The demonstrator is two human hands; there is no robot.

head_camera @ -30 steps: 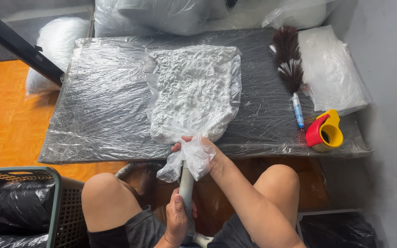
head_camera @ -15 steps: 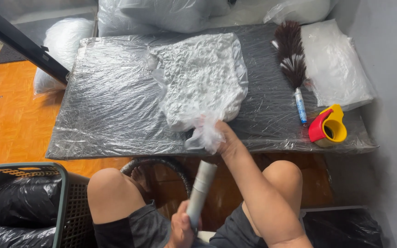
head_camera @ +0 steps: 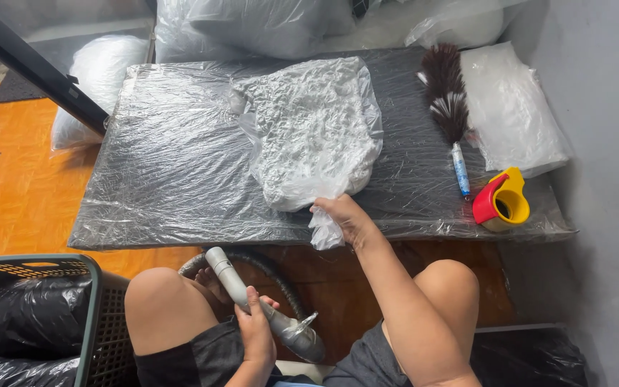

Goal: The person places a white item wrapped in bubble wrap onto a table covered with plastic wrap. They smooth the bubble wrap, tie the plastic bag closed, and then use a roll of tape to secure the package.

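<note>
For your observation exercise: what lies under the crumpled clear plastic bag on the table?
Under the crumpled clear plastic bag shows shiny plastic wrap covering a dark low table. White filling hides whatever lies directly beneath.

A small packing workspace: a low table (head_camera: 145, 208) wrapped in plastic film, stuffed plastic bags (head_camera: 266, 25) piled behind, a tape dispenser (head_camera: 501, 201), wooden floor (head_camera: 8, 186).

Orange wooden floor (head_camera: 8, 186), grey wall (head_camera: 603, 86), low plastic-wrapped table (head_camera: 166, 172), daylight

1 crinkled plastic bag (head_camera: 313, 129), 1 vacuum nozzle (head_camera: 252, 304), 1 feather duster (head_camera: 447, 107), 1 tape dispenser (head_camera: 501, 201).
</note>
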